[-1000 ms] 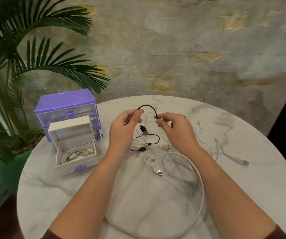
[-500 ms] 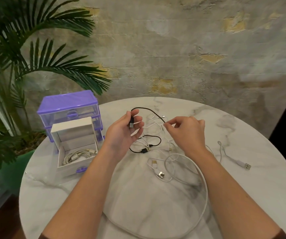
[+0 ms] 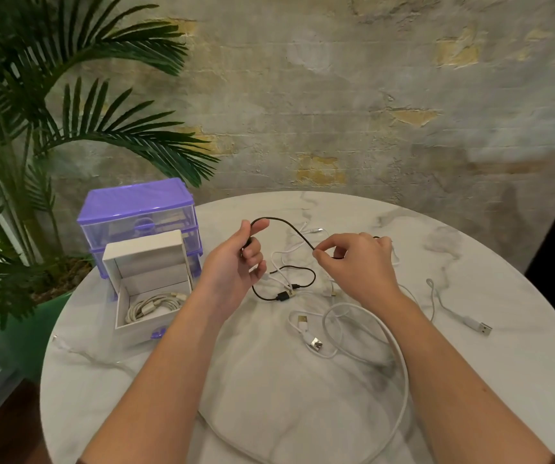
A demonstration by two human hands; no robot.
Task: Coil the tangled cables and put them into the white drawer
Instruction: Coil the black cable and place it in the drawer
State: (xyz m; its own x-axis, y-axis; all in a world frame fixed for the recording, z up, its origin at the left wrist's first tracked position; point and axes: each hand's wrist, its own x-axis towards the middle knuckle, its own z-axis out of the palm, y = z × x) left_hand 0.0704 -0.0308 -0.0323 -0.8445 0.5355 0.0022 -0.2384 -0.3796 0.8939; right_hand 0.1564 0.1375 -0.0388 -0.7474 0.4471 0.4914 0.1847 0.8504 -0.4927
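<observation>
Above the marble table [image 3: 470, 380], the left hand [image 3: 236, 272] grips the black cable [image 3: 294, 229]; the right hand [image 3: 356, 262] pinches it further along. Keep loops even and small.

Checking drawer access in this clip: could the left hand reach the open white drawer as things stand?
Probably yes. The white drawer sits open-topped just beside the left hand, nothing between them, though that hand holds the black cable.

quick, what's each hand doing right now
Left hand: fingers curled round one end of the black cable, holding it.
Right hand: pinching the same black cable between thumb and fingertip, further along.
</observation>
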